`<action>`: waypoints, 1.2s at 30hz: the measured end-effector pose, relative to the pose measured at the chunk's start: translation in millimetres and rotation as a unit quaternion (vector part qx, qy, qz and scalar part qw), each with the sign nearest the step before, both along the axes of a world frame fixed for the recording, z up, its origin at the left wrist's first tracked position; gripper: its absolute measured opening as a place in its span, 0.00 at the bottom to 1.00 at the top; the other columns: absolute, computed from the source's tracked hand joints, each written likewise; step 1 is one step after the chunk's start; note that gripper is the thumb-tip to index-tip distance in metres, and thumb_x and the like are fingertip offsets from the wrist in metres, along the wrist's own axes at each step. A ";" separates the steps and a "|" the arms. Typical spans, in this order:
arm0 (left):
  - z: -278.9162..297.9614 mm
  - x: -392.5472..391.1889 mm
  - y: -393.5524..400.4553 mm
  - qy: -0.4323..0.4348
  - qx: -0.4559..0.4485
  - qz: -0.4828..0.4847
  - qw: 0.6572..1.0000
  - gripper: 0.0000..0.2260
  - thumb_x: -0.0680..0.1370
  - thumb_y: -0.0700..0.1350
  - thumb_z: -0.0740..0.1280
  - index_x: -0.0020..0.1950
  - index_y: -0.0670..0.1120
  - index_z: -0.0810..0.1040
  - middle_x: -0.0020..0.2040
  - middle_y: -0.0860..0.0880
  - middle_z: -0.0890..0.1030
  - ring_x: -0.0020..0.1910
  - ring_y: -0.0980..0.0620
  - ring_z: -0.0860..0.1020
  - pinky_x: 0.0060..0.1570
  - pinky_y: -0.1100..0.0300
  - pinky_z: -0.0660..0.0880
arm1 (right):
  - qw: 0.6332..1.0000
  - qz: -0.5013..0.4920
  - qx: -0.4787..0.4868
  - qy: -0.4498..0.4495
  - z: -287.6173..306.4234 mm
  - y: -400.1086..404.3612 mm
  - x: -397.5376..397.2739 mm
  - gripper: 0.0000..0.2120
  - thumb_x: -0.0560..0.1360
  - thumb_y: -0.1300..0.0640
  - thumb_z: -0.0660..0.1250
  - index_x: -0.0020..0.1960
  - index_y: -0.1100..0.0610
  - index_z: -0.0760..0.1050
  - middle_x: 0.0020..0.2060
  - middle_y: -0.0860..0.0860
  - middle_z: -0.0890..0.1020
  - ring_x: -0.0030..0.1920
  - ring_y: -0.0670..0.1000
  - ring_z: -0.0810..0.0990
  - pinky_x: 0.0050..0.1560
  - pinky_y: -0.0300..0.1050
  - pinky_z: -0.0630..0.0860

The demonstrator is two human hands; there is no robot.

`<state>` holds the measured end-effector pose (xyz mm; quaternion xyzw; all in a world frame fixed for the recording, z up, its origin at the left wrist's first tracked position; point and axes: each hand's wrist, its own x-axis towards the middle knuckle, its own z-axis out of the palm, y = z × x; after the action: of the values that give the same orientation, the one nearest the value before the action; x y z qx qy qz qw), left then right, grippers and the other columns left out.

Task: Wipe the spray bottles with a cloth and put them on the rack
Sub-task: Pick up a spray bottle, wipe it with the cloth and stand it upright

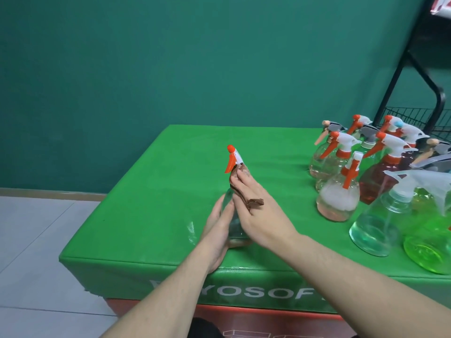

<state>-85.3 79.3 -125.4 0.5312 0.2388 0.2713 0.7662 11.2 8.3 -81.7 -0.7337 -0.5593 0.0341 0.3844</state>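
Note:
A clear spray bottle (234, 224) with an orange and white trigger head (231, 159) stands upright on the green padded table (156, 191). My left hand (218, 230) grips its body from the left. My right hand (258, 211) presses a brown cloth (240, 178) against the bottle's neck, with a corner of the cloth sticking out between the fingers. Most of the bottle's body is hidden behind both hands.
Several more spray bottles (380, 181), clear, pink, dark red and green, crowd the table's right side. A black wire rack (419, 118) stands behind them at the far right. A green wall rises behind the table and grey floor tiles lie to the left.

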 end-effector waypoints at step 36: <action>0.3 1.4 3.4 -0.025 -0.089 0.060 0.994 0.34 0.75 0.65 0.69 0.76 0.47 0.70 0.65 0.40 0.82 0.64 0.41 0.82 0.60 0.47 0.81 | 0.975 0.073 0.037 -0.205 -48.6 -37.1 -12.9 0.21 0.83 0.50 0.57 0.75 0.52 0.71 0.79 0.48 0.64 0.81 0.56 0.52 0.78 0.59 0.59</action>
<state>-83.9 82.7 -125.1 0.4387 0.2745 0.3074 0.7986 -1.7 -28.9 -130.4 -0.6674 -0.6793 -0.1098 0.2849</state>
